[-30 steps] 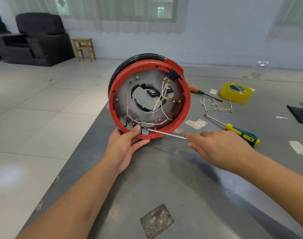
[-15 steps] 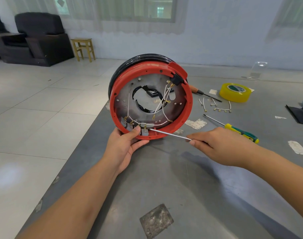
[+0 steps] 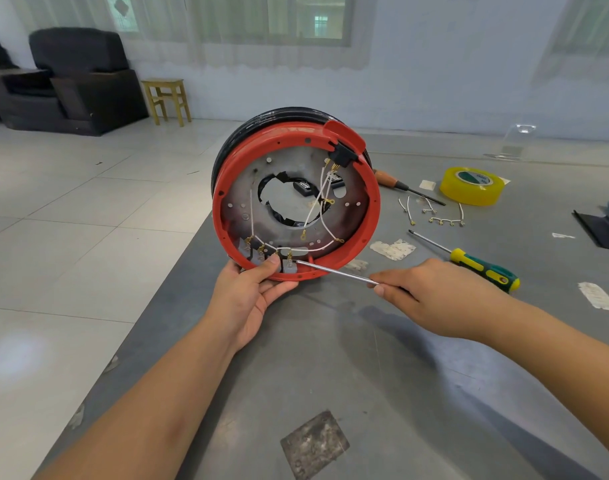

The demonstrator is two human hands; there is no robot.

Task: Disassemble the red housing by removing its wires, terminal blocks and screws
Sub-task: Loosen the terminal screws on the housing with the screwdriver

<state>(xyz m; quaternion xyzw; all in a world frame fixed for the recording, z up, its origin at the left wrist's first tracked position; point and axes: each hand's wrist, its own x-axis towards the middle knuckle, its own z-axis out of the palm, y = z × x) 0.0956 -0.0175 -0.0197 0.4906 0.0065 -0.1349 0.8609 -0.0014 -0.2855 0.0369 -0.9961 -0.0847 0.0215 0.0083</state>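
**Here: screwdriver tip meets terminal at the housing's near rim**

Round red plastic housing (image 3: 296, 199) stands on edge on the grey tabletop (image 3: 365, 358). Left hand (image 3: 251, 296) grips its near rim. Right hand (image 3: 431, 299) fingers pinch the slim steel screwdriver shaft (image 3: 334, 271), which runs leftward, slightly away, to the small grey terminal block (image 3: 289, 266).

Tiled floor (image 3: 71, 209), black armchair (image 3: 78, 81), wooden stool (image 3: 166, 98)
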